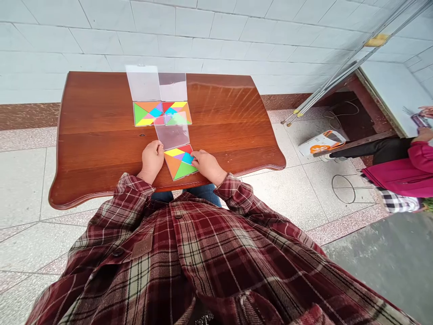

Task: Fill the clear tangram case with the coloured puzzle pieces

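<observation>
A tangram set (184, 171) in a flat square case lies near the table's front edge, its coloured pieces fitted together. Its clear lid (173, 136) is folded back toward the far side and overlaps another set. At the lid's lower left edge, my left hand (151, 160) is closed, its fingertips touching the case; their exact grip is partly hidden. My right hand (208, 166) reaches over the case's right side, thumb and fingers pinched at a small piece by the blue one. Those fingers cover part of the pieces there.
Two more open tangram sets, a left one (144, 122) and a right one (184, 118), lie farther back on the brown wooden table (101, 149). Crutches (324, 90) lean at the right, near a carton (321, 143). Another person (402, 174) sits at a second table.
</observation>
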A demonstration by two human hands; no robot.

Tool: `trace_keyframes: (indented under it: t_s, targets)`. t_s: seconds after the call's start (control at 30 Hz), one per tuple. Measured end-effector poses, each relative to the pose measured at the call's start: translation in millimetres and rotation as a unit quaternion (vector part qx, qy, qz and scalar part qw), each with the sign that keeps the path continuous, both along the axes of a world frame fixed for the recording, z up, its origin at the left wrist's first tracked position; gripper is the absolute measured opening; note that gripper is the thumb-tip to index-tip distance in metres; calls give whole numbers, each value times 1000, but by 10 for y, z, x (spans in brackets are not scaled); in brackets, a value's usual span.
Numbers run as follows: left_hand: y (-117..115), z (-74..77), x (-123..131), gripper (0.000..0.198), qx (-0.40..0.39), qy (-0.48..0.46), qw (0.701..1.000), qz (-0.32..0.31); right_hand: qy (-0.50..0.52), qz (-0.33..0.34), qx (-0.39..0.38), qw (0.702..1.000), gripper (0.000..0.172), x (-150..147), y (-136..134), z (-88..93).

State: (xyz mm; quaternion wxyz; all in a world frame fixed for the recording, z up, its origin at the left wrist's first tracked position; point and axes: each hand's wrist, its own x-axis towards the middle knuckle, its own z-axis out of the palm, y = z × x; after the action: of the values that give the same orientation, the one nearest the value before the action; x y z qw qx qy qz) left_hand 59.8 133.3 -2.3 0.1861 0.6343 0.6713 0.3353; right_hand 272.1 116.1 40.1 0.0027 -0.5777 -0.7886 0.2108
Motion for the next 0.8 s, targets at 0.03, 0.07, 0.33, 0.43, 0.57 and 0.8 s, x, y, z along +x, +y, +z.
trace_keyframes:
  t_s: [0.03, 0.07, 0.33, 0.43, 0.57, 0.8]
  targets:
    - [0, -1, -1, 15, 0, 0, 1000, 0, 0, 0, 0, 1000, 31, -9, -1, 2]
    - [1, 0, -2, 15, -1, 0, 1000, 0, 2, 0, 0, 1000, 31, -13, -2, 0]
    - [-6, 1, 2, 16, 7, -18, 1000, 6, 98, -18, 10, 995, 25, 93, 69, -166]
    - [-7, -13, -20, 14, 15, -61, 998, 15, 132, -52, 37, 989, 21, 192, 101, -234]
    - [-30, 27, -223, 12, -28, -134, 990, 35, 155, -72, 49, 984, 17, 358, 105, -315]
    - [32, 120, -1311, 11, -30, -100, 981, 164, 174, -116, 115, 971, 21, 511, 96, -490]
